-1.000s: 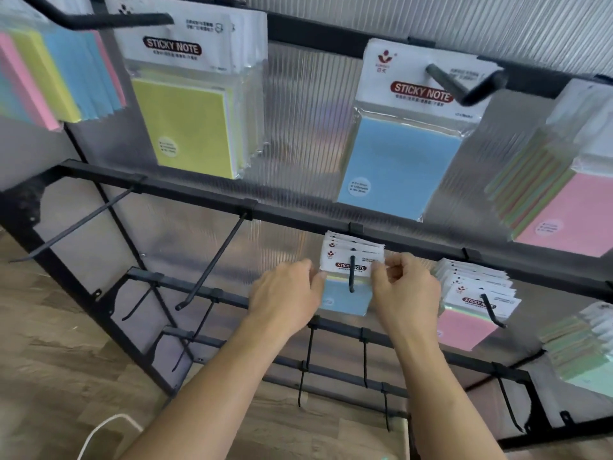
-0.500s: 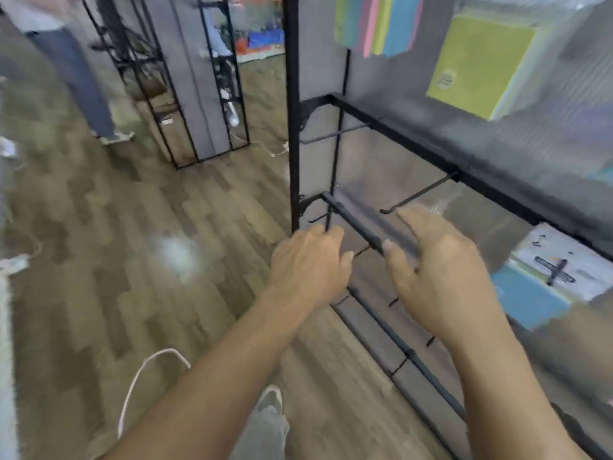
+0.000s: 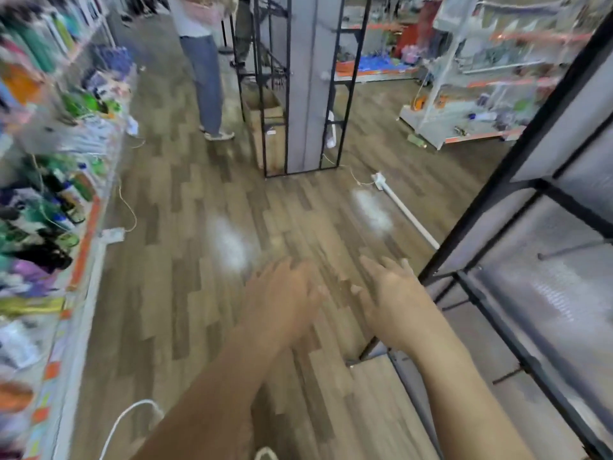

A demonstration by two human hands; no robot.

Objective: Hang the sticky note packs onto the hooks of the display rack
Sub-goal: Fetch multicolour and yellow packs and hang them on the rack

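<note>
Both arms are stretched forward over the wooden floor (image 3: 185, 260), and nothing is held in either hand. The left hand (image 3: 282, 293) is seen from the back, blurred, with its fingers (image 3: 265, 272) straight and loosely spread. The right hand (image 3: 394, 303) is held just beside it, separated by a narrow gap, its fingers (image 3: 373, 265) likewise extended and fanned out.

The display rack (image 3: 497, 180) is found to the right of the right fingers, near them but not touched; its black frame and ribbed translucent panels are seen at a slant. One bare hook (image 3: 570, 250) is seen on it well to the right of the right fingertips, and a second hook (image 3: 507, 375) lies back towards the forearm.

Far ahead of the fingers a freestanding rack (image 3: 298, 94) is placed, with a person in jeans (image 3: 205, 78) to its left. Blurred shelves of goods (image 3: 49, 194) are seen well to the left of the left fingers. A white cable (image 3: 122, 423) is looped on the floor behind them, beside the left forearm.
</note>
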